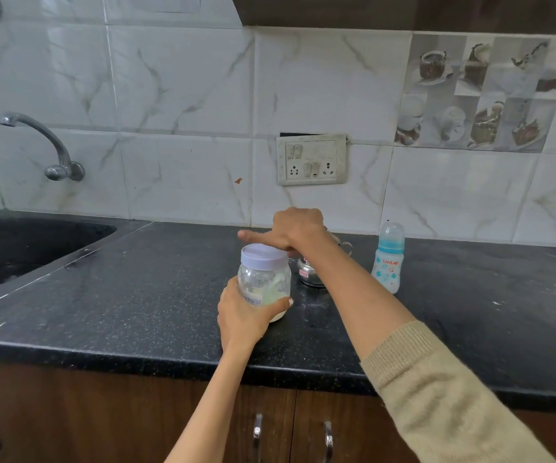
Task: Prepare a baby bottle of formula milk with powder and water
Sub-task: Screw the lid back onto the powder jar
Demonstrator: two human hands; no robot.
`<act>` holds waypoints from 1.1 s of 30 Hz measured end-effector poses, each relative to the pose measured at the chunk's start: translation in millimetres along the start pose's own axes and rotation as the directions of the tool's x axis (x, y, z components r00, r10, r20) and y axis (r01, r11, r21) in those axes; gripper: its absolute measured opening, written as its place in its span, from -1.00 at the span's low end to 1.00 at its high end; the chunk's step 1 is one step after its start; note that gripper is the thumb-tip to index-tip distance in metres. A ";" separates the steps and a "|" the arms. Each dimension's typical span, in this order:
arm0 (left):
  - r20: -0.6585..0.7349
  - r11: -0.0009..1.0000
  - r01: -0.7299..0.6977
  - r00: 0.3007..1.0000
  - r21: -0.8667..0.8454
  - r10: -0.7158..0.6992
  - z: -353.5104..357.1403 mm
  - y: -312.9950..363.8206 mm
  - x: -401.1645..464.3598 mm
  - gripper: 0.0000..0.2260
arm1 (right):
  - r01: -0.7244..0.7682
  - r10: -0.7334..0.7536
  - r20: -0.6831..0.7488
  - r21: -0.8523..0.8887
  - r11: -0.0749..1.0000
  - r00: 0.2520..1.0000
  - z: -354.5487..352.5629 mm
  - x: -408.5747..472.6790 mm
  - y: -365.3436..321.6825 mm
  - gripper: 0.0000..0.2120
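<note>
The left hand (243, 312) grips a clear formula powder jar (264, 282) standing on the black desk (136, 295). The right hand (293, 228) grasps the steel kettle (310, 272) behind it, index finger extended over the jar's white lid (263, 255). The baby bottle (389, 259) stands upright, capped, near the wall.

1. I see bare black counter (129, 295) left of the jar (264, 282), running to the sink (19, 252): wide room to pass there.
2. My left hand (243, 315) grips the jar's front, blocking approach from the near edge.
3. My right hand (293, 228) and forearm cross above the lid (263, 255), closing the way from above and the right.
4. A steel vessel (308, 272) stands just behind the jar.
5. The baby bottle (388, 259) stands upright further right; beyond it the counter is open.
</note>
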State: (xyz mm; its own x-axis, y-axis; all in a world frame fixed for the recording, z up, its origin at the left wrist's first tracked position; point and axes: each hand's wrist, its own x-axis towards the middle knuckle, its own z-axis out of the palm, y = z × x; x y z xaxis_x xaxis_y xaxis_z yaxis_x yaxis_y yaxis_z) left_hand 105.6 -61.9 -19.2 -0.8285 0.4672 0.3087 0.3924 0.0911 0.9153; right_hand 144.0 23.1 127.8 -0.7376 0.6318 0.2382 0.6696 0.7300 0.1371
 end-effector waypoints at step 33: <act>-0.035 1.000 0.014 0.999 0.000 -0.014 0.1 3.1 0.0 -0.22 | -0.035 0.056 -0.052 0.335 0.941 0.997 21.3 -15.5 -25.3 -0.47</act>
State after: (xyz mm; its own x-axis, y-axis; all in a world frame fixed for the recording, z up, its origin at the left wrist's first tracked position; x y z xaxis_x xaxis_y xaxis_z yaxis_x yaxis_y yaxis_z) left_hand 106.8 -61.5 -16.4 -0.8474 0.4347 0.3049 0.3810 0.0980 0.9193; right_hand 136.6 0.4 100.2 -0.6934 0.6572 0.2955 0.6270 0.7524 -0.2019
